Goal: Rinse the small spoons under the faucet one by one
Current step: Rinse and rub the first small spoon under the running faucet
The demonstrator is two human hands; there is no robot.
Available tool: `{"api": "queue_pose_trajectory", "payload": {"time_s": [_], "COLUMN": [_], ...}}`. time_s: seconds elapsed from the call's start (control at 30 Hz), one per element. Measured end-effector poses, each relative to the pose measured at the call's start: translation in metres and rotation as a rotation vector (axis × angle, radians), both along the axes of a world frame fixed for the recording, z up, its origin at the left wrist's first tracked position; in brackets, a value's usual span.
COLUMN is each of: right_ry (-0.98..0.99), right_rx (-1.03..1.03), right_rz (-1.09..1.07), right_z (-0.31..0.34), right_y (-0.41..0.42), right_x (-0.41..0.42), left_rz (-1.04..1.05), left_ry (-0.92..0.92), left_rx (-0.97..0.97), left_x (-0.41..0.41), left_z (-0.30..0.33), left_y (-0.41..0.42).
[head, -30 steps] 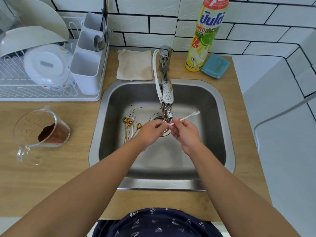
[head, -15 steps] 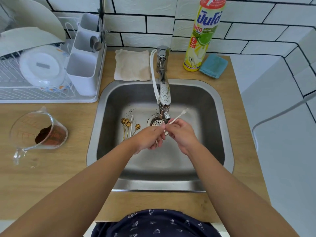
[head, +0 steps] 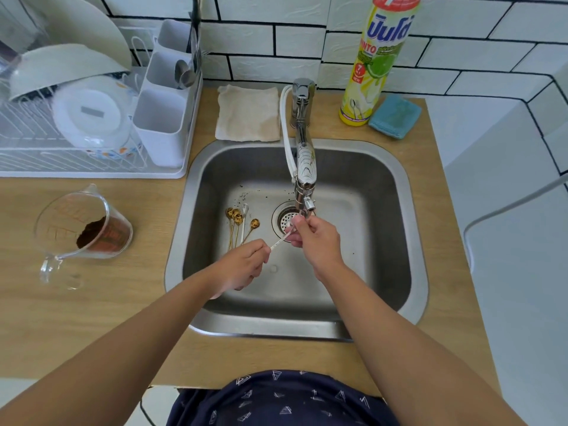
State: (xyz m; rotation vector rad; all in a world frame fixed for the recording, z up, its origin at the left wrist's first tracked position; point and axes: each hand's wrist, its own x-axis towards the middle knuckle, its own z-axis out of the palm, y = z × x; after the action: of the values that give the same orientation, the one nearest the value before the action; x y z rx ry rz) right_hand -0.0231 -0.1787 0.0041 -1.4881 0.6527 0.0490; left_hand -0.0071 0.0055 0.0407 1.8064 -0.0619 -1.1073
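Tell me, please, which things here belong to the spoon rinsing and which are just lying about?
Part of the job:
white spoon, held by left hand and right hand
faucet
gold spoons waiting in the sink

Just lying about:
measuring jug
dish rack
cloth
detergent bottle
blue sponge

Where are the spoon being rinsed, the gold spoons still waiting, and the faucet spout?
white spoon (head: pixel 280 240), head view, on its handle between the two hands.
gold spoons (head: pixel 236 217), head view, on a bowl in the cluster.
faucet spout (head: pixel 305 161), head view, on its upper face.
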Motion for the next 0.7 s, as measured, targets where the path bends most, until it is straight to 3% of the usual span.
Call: {"api": "queue_pose_trajectory", "payload": {"time_s": [0.1, 0.3, 0.47, 0.63, 0.7], "right_ry": [0.003, 0.007, -0.005, 0.009, 0.008], "right_rx": [0.063, -0.082, -0.065, 0.04, 0.239], "right_rz": [0.081, 0.058, 0.146, 0.143, 0.099], "right_z": [0.0, 0.002, 0.003, 0.007, 0.01], "right_y": [0.003, -0.002, -0.003, -0.009, -0.008], "right_x": [-0.001, -0.004, -0.008, -0.005, -0.001], "left_rz": [0.001, -0.049, -0.067, -0.054, -0.008], "left_ry": [0.005, -0.016, -0.001, 0.062, 0.156], "left_rx": [0.004, 0.035, 0.106, 0.082, 0.008], "left_x": [-0.001, 0.005, 0.009, 0.006, 0.007], "left_z": [-0.001, -0.002, -0.006, -0.005, -0.004], "left_y": [0.001, -0.001, -0.002, -0.004, -0.004]}}
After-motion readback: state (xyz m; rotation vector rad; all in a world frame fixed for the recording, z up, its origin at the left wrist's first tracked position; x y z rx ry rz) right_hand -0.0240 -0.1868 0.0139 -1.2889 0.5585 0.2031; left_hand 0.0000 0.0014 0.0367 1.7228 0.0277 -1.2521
